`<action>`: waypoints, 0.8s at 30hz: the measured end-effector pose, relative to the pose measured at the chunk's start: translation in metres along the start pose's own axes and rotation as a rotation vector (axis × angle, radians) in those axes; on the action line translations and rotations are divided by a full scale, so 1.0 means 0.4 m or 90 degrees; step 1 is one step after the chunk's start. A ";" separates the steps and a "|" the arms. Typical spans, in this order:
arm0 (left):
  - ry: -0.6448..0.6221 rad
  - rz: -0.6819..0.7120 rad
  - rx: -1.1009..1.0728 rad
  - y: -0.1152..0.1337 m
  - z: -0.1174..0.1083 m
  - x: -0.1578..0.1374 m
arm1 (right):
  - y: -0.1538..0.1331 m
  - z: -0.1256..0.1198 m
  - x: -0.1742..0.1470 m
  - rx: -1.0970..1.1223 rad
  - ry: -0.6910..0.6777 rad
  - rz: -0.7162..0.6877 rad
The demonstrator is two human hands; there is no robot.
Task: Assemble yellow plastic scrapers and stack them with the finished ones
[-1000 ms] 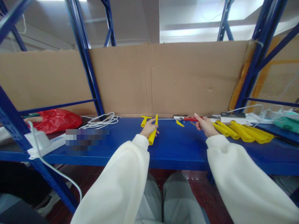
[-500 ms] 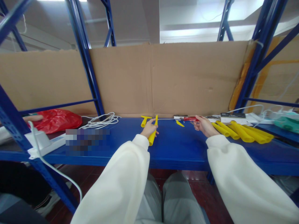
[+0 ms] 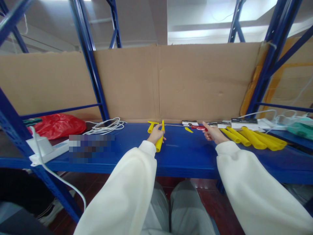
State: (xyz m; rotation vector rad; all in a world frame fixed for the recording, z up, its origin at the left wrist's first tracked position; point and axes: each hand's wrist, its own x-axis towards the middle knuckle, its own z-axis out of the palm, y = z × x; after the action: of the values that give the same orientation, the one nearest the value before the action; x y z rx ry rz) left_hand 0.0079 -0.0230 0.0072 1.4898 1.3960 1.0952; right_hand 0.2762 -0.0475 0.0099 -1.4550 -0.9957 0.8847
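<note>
My left hand [image 3: 155, 134] is closed around a yellow tapered tube-like part [image 3: 159, 145], its wide round end toward me. In my right hand [image 3: 213, 133] is a red-handled screwdriver [image 3: 197, 127], gripped at the back of its handle. Its long thin shaft points left and reaches the yellow part near its narrow upper end; the exact contact is too small to make out. Just left of my left hand lies a yellow T-shaped piece [image 3: 151, 126]. A small flat yellow piece [image 3: 188, 130] rests on the blue shelf [image 3: 183, 150] below the screwdriver.
Several yellow tubes [image 3: 254, 139] lie to the right, before a black-and-white package [image 3: 244, 123]. At left are a coiled white cable [image 3: 107, 126], a red plastic bag [image 3: 60, 125] and a white power strip [image 3: 55, 151]. A cardboard panel [image 3: 205, 81] closes the back between blue posts.
The screwdriver handle has dipped slightly and my right thumb now lies along its top. My left hand stays in place. Another person's hand at the red bag has left the view.
</note>
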 end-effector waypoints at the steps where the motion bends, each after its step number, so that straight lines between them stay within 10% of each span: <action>1: 0.001 0.000 0.000 -0.001 0.000 0.001 | 0.000 0.001 -0.001 -0.002 -0.001 0.009; 13: -0.002 -0.005 0.015 -0.005 -0.002 0.006 | -0.009 -0.002 0.003 0.130 -0.130 -0.080; 24: -0.006 0.001 0.010 -0.006 -0.004 0.008 | 0.004 0.000 0.011 0.059 -0.018 -0.137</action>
State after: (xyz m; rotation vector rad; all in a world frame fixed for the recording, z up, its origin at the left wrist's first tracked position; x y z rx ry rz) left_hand 0.0058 -0.0196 0.0056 1.5062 1.3997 1.0792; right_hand 0.2779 -0.0434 0.0085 -1.2340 -1.0952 0.7860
